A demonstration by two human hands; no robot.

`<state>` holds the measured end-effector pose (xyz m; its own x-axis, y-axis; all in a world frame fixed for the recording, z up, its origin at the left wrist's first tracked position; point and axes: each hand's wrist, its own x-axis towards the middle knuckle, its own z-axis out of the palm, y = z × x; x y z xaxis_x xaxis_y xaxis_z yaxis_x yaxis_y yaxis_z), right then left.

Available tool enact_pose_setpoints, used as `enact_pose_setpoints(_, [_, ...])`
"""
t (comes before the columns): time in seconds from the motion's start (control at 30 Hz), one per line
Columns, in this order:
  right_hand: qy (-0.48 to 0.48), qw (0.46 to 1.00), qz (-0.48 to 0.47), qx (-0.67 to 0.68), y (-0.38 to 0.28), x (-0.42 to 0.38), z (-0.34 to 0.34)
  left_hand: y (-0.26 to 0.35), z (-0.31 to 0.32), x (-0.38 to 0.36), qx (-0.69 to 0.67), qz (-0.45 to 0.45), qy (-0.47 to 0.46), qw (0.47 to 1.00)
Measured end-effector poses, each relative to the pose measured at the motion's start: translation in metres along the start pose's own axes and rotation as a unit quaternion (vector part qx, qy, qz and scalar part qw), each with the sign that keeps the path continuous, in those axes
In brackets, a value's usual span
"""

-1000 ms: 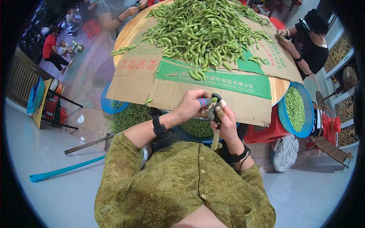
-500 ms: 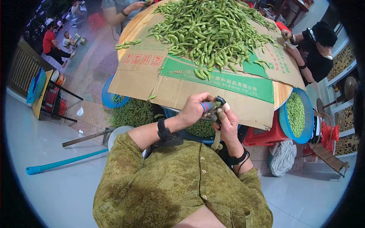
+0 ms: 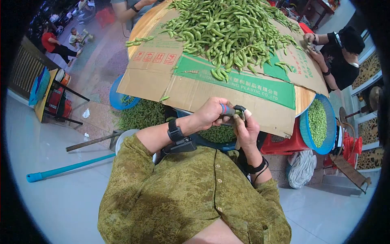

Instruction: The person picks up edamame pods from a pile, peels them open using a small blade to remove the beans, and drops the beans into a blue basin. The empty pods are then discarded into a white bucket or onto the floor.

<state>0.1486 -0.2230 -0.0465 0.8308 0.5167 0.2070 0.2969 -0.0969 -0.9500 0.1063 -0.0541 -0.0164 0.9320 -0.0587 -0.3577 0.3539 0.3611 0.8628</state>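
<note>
Just beyond my chest, over the table's near edge, my two hands meet with fingers pinched together. My left hand (image 3: pixel 212 112) has a grey and blue-red wrapping on a finger and is closed at one end of a green soybean pod (image 3: pixel 239 114). My right hand (image 3: pixel 247 129), with black and white coverings on its fingertips, pinches the same pod; most of it is hidden by the fingers. Below them is a blue basin of shelled green beans (image 3: pixel 217 135). A large heap of soybean pods (image 3: pixel 231 34) lies on flattened cardboard (image 3: pixel 195 95) ahead.
A blue basket of shelled beans (image 3: pixel 317 124) stands on a red stool (image 3: pixel 280 144) at right. Pods or husks (image 3: pixel 142 122) cover the floor at left, beside a blue basin (image 3: pixel 118 95). One person (image 3: pixel 341 57) works at the table's right, another person's arm (image 3: pixel 128 12) at far left.
My hands stay together and the fingers have shifted around the pod. A pale hanging strip below my right hand is no longer visible. The camera view has shifted slightly.
</note>
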Motion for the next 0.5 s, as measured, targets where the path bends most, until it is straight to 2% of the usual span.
enact_pose_setpoints(0.07, [0.007,0.992,0.03,0.122,0.005,-0.001,-0.001,0.0,0.0,-0.004,0.0,0.015,-0.008,1.0])
enact_pose_setpoints(0.13, [0.01,0.99,0.028,0.139,0.003,-0.001,0.0,-0.001,-0.003,-0.009,0.003,0.031,-0.016,0.999])
enact_pose_setpoints(0.2, [0.018,0.989,-0.138,-0.056,0.002,0.001,-0.003,-0.001,-0.015,-0.016,0.049,0.03,-0.034,0.998])
enact_pose_setpoints(0.23, [-0.026,0.995,-0.092,-0.017,0.002,-0.001,-0.008,0.003,-0.019,-0.027,0.052,0.031,-0.034,0.998])
enact_pose_setpoints(0.27, [-0.025,0.995,-0.093,-0.017,0.003,-0.003,-0.011,0.009,-0.023,-0.043,0.186,0.033,-0.065,0.98])
enact_pose_setpoints(0.3, [-0.049,0.991,-0.118,-0.049,0.002,-0.005,-0.013,0.015,-0.028,-0.059,0.317,0.034,-0.094,0.943])
enact_pose_setpoints(0.33, [-0.072,0.984,-0.143,-0.082,0.001,-0.006,-0.015,0.022,-0.033,-0.073,0.442,0.068,-0.081,0.891])
enact_pose_setpoints(0.37, [-0.092,0.967,-0.204,-0.125,-0.004,-0.004,-0.017,0.027,-0.041,-0.084,0.56,0.101,-0.066,0.82])
enact_pose_setpoints(0.4, [-0.089,0.967,-0.206,-0.122,-0.006,-0.002,-0.016,0.03,-0.05,-0.092,0.563,0.101,-0.065,0.818])
enact_pose_setpoints(0.47, [-0.088,0.957,-0.253,-0.112,-0.009,-0.001,-0.014,0.034,-0.063,-0.103,0.767,0.062,-0.056,0.636])
enact_pose_setpoints(0.5, [-0.093,0.969,-0.208,-0.093,-0.009,-0.002,-0.014,0.036,-0.065,-0.099,0.757,0.089,-0.034,0.647])
